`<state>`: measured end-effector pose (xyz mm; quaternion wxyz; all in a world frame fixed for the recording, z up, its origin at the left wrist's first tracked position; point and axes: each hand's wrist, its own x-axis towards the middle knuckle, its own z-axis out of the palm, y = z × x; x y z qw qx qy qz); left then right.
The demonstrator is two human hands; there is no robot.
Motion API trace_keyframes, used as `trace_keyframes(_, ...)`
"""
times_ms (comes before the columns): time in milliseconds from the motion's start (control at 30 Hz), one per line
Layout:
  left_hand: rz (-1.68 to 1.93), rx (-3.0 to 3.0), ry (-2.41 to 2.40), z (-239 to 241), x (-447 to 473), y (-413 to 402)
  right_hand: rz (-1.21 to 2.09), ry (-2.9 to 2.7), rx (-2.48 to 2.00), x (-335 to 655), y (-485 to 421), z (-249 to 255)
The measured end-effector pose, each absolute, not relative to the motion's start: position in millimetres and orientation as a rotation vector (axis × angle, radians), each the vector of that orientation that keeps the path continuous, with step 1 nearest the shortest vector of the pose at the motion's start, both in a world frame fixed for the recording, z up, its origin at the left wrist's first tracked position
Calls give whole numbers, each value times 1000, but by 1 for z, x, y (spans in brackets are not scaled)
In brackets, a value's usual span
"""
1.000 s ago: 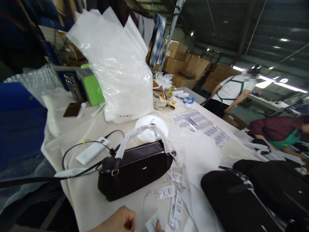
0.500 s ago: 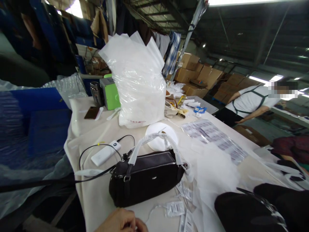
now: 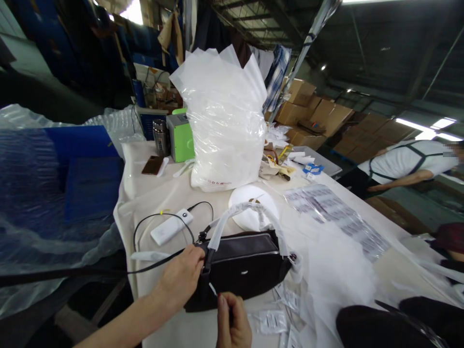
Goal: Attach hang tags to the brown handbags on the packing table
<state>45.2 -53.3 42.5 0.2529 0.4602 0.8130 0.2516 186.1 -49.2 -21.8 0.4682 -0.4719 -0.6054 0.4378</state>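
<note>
A black handbag (image 3: 246, 273) with white-wrapped handles stands upright on the cloth-covered table. My left hand (image 3: 184, 273) is closed on the bag's left upper corner, beside the handle base; its fingertips are partly hidden. In front of the bag, my right hand (image 3: 234, 319) pinches, thumb against finger, at a thin white strip (image 3: 212, 289) that points up toward the bag's front. Clear-bagged labels (image 3: 271, 321) lie at the right hand's side. Behind the handles is a white roll (image 3: 250, 205) lying flat.
A tall plastic bag of white sheets (image 3: 228, 130) stands behind. At left are a white power bank (image 3: 171, 227) with cable, a phone (image 3: 152, 165) and a tumbler (image 3: 160, 137). Sticker sheets (image 3: 333, 215) and black bags (image 3: 369, 324) lie right. A person in white (image 3: 402, 162) bends beyond.
My left hand has come into contact with the handbag's left end. My right hand now shows in front of the bag with the white strip. The view has shifted left.
</note>
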Motion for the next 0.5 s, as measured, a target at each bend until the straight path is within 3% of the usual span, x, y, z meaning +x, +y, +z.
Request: trace_keyframes(500, 706, 1154, 1982, 47, 27, -26, 1120, -1610, -1298, 165, -40, -30)
